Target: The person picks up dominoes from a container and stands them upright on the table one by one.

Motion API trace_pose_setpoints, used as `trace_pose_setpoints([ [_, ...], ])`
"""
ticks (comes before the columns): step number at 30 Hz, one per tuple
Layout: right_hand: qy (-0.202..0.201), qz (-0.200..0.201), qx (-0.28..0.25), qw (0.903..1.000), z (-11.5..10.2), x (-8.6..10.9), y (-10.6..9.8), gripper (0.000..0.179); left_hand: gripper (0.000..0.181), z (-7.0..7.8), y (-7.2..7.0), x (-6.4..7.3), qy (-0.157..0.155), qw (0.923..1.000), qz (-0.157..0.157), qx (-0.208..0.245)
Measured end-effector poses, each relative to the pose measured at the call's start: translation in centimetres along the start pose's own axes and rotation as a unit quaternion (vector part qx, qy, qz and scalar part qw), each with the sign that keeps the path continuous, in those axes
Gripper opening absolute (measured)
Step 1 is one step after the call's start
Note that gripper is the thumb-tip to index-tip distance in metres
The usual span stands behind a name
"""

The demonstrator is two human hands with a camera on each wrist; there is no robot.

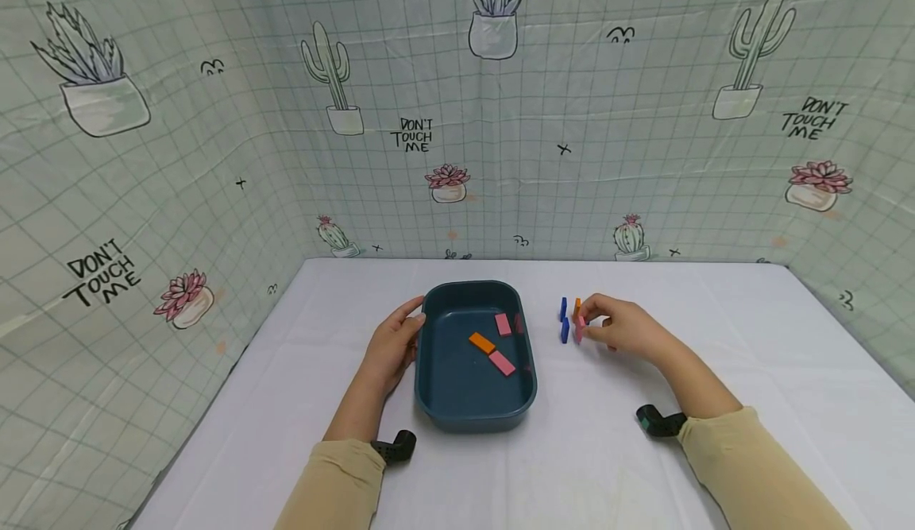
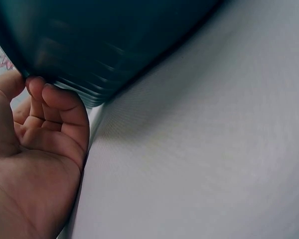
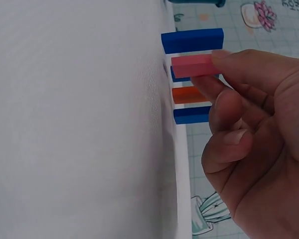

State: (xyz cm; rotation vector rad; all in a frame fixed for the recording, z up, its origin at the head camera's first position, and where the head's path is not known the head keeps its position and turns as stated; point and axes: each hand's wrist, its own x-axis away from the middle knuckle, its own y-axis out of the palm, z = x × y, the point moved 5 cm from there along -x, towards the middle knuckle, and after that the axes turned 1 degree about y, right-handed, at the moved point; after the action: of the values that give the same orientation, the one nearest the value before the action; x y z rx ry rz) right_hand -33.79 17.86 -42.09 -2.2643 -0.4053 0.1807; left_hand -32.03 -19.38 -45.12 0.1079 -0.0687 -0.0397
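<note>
A dark teal plastic tub [image 1: 449, 379] stands on the table, with my left hand [image 1: 390, 347] holding its left rim. In the left wrist view the thumb lies at the rim and curled fingers [image 2: 65, 99] meet the outer wall. Inside the tub lie two pink blocks [image 1: 502, 363] and an orange block [image 1: 482, 343]. To the right of the tub, my right hand [image 1: 620, 326] pinches an upright pink block [image 3: 189, 66] between thumb and fingers. Close by stand several narrow blocks on end: blue ones [image 3: 192, 41] and an orange one [image 3: 189, 94], partly hidden by the hand.
A white cloth covers the table [image 1: 586, 466]. Behind it and on the left hangs a grid-patterned curtain [image 1: 515, 101] printed with potted plants. Each wrist wears a black camera [image 1: 659, 421] near its beige sleeve [image 1: 750, 466].
</note>
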Motion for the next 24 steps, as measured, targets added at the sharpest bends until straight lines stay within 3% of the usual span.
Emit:
trace_pose_setpoints([
  [24,-0.002,-0.003,0.000,1.0000,0.00,0.21,-0.08,0.024,0.036,-0.15,-0.06,-0.14,-0.005,1.0000,0.003,-0.004],
])
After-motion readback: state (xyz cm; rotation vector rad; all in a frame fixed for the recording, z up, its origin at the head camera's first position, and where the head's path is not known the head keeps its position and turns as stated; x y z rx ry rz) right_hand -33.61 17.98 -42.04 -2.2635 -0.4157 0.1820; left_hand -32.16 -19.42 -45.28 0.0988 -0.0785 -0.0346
